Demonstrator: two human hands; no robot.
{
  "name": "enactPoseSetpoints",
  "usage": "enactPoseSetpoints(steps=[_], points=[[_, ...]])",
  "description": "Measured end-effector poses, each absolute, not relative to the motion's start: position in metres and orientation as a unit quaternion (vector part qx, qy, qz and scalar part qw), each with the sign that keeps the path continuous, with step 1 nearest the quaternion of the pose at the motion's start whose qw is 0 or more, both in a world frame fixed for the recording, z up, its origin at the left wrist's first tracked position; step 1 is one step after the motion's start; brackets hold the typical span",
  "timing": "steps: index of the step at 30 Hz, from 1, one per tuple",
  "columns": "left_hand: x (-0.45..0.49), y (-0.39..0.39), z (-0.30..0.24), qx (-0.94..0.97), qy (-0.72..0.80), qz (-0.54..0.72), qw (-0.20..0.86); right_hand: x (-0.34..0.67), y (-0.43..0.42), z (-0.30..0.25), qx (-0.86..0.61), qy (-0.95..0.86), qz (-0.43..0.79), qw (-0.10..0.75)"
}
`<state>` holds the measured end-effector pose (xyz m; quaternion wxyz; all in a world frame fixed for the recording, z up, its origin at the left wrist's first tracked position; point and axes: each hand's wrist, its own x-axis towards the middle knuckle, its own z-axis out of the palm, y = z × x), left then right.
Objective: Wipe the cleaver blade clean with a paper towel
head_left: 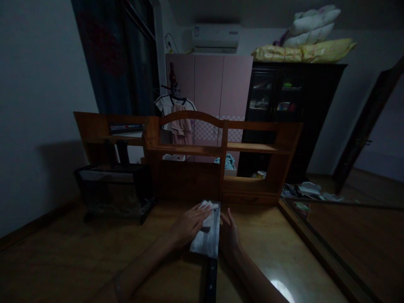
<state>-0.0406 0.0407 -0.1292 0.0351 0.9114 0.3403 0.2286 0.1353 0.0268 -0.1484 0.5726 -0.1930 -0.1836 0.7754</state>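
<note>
A cleaver (206, 242) lies in front of me, its wide grey blade pointing away and its black handle (211, 280) toward me. My left hand (191, 225) presses a folded white tissue (210, 205) onto the far end of the blade, fingers together over it. Close to the blade's right side is my right hand (230, 235), thumb and fingers apart and nothing in its grasp. Whether it touches the blade's edge, I cannot tell.
The wooden desk (268, 248) carries a wooden shelf unit (189, 149) along its back. A dark knife block (113, 189) with black handles sticking up stands at the left. Beyond are a pink wardrobe (208, 80) and a dark cabinet (315, 97).
</note>
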Motion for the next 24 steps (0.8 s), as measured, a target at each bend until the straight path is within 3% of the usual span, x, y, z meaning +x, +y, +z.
enactPoseSetpoints(steps=[7,24], points=[[-0.049,0.033,-0.14,0.85,0.341,0.352,0.194,0.136,0.024,-0.145,-0.184,-0.203,0.781,0.561],[-0.047,0.022,-0.136,0.879,0.306,0.34,0.134,0.141,0.026,-0.155,-0.22,-0.178,0.786,0.551]])
